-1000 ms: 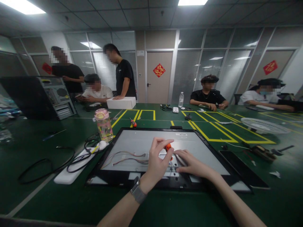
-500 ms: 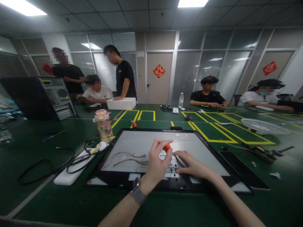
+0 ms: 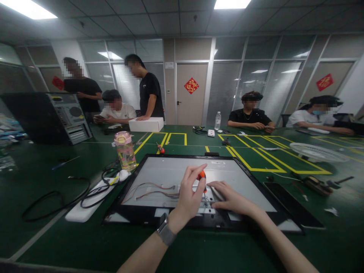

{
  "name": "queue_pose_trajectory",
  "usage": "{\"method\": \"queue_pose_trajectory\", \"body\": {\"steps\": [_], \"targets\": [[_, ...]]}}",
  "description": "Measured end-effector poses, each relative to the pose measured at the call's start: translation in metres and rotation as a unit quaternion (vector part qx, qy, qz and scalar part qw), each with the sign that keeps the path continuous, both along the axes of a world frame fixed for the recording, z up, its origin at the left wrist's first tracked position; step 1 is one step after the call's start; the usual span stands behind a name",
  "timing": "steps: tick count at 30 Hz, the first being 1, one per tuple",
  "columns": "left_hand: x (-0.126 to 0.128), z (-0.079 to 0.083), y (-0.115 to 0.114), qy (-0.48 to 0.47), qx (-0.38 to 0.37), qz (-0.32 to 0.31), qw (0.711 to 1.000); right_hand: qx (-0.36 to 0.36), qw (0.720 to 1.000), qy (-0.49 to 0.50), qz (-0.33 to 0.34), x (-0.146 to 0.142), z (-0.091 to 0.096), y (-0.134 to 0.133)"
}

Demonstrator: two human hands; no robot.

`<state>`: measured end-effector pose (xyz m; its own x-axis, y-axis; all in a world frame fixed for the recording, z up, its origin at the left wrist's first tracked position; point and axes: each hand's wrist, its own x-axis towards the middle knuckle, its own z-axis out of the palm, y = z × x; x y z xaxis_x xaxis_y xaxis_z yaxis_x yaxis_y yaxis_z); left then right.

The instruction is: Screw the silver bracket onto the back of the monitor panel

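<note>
A flat display panel (image 3: 167, 170) with a black frame and grey back lies on the green table before me. My left hand (image 3: 190, 193), a watch on its wrist, grips an orange-and-black screwdriver (image 3: 202, 176) by the handle. The tool stands upright, its tip down at a small metal bracket (image 3: 209, 199) near the panel's front edge. Beside that bracket my right hand (image 3: 231, 197) rests on the panel with fingers apart; whether it steadies a small part is hidden. Thin cables (image 3: 155, 193) run across the panel's left half.
Left of the panel are a white power strip (image 3: 85, 206), black cables and a pink-lidded bottle (image 3: 125, 151). A black strip-like panel (image 3: 292, 204) lies right, near a power tool (image 3: 317, 184). An open computer case (image 3: 45, 117) stands far left. Several people are across the table.
The screwdriver handle has turned slightly in my left hand, whose fingers have shifted a little. My right hand stays in place on the panel.
</note>
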<state>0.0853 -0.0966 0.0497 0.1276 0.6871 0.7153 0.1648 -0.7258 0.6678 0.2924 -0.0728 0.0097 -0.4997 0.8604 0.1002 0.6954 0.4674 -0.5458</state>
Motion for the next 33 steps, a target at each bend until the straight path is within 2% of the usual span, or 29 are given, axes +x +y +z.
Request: {"method": "queue_pose_trajectory", "body": {"steps": [2, 7, 12, 17, 22, 28, 33], "targets": [[0.0003, 0.0002, -0.0002, 0.003, -0.003, -0.009, 1.0, -0.001, 1.0, 0.001, -0.003, -0.0006, 0.0008, -0.0008], [0.0013, -0.0009, 0.0013, -0.003, 0.005, 0.041, 0.999, -0.002, 1.0, -0.001, -0.001, -0.0008, 0.0013, -0.0012], [0.0005, -0.0003, 0.0012, -0.003, -0.004, 0.005, 1.0, -0.005, 1.0, -0.005, 0.001, 0.0001, 0.0003, 0.0002], [0.0002, 0.0005, 0.0019, 0.015, 0.01, 0.049, 0.999, -0.007, 1.0, 0.0, 0.002, -0.0006, 0.0021, -0.0014], [-0.0003, -0.0017, 0.0021, 0.005, -0.002, 0.013, 1.0, -0.006, 1.0, -0.002, -0.001, 0.0, 0.001, -0.0006], [0.002, -0.0014, 0.0021, 0.007, 0.025, 0.044, 0.999, -0.001, 1.0, -0.006, 0.002, 0.0008, -0.0012, 0.0013], [-0.0003, -0.0006, 0.0038, -0.007, -0.016, 0.013, 1.0, -0.007, 1.0, -0.002, 0.002, 0.0004, 0.0011, -0.0002]]}}
